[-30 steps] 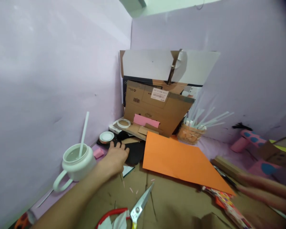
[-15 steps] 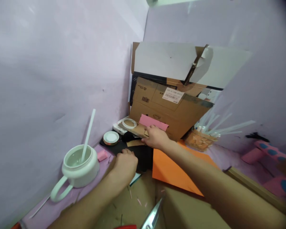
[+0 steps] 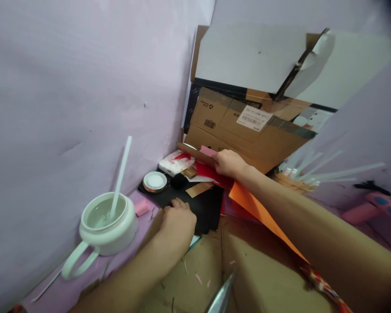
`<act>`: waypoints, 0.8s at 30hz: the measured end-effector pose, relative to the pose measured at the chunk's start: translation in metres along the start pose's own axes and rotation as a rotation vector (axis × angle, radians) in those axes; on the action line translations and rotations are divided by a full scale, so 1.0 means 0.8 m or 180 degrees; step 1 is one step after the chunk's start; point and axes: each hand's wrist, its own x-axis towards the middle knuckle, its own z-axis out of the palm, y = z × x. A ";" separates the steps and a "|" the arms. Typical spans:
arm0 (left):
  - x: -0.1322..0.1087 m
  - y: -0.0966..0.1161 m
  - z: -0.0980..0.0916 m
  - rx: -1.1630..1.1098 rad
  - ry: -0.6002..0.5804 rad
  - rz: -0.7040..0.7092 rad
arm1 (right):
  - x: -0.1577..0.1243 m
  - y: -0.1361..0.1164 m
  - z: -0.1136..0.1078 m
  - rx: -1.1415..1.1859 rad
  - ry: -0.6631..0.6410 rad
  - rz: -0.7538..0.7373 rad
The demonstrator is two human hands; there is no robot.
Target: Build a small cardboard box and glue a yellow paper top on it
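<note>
My right hand [image 3: 230,163] grips the end of a flat brown cardboard piece [image 3: 195,153], its near edge tilted up. A pink paper strip [image 3: 207,151] and part of a white cable show behind that edge. Underneath lie a small white box [image 3: 176,161] and red paper [image 3: 214,173]. My left hand [image 3: 180,221] is curled over the near edge of a black sheet [image 3: 204,211]; its fingertips are hidden. On the sheet are a white-topped round lid [image 3: 154,181], a dark fuzzy ball [image 3: 178,181] and a tan strip [image 3: 199,189]. An orange sheet [image 3: 259,206] slants under my right forearm.
A pale green handled pot [image 3: 109,243] holding a white stick [image 3: 121,176] stands at left. Scissor blades [image 3: 222,292] rest on cardboard [image 3: 195,278] with pink scraps. A folded carton [image 3: 228,124] leans behind. White sticks [image 3: 339,179] poke from a container at right.
My right hand has lifted and tilted the cardboard piece with the cable, uncovering the white box and red paper. The orange sheet has shifted and tilted. My left hand stays by the black sheet.
</note>
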 end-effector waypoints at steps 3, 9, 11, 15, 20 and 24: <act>0.001 -0.001 -0.003 0.0025 -0.0041 0.0008 | 0.003 0.007 0.006 -0.0042 0.0126 0.0016; 0.003 -0.002 -0.001 0.0008 -0.0149 0.0024 | 0.011 0.024 0.012 -0.0087 0.0351 0.0018; 0.001 -0.003 0.000 -0.0046 -0.0145 0.0023 | 0.011 0.025 0.014 -0.0123 0.0417 0.0002; 0.002 -0.003 -0.019 -0.0342 0.0032 -0.0065 | 0.009 0.024 0.018 -0.0184 0.0493 -0.0045; 0.060 -0.002 -0.056 -0.0392 0.0403 -0.0081 | 0.008 0.026 0.016 -0.0190 0.0524 -0.0100; 0.141 -0.019 -0.059 -0.0175 0.0390 -0.0084 | 0.007 0.030 0.007 -0.0148 0.0538 -0.0102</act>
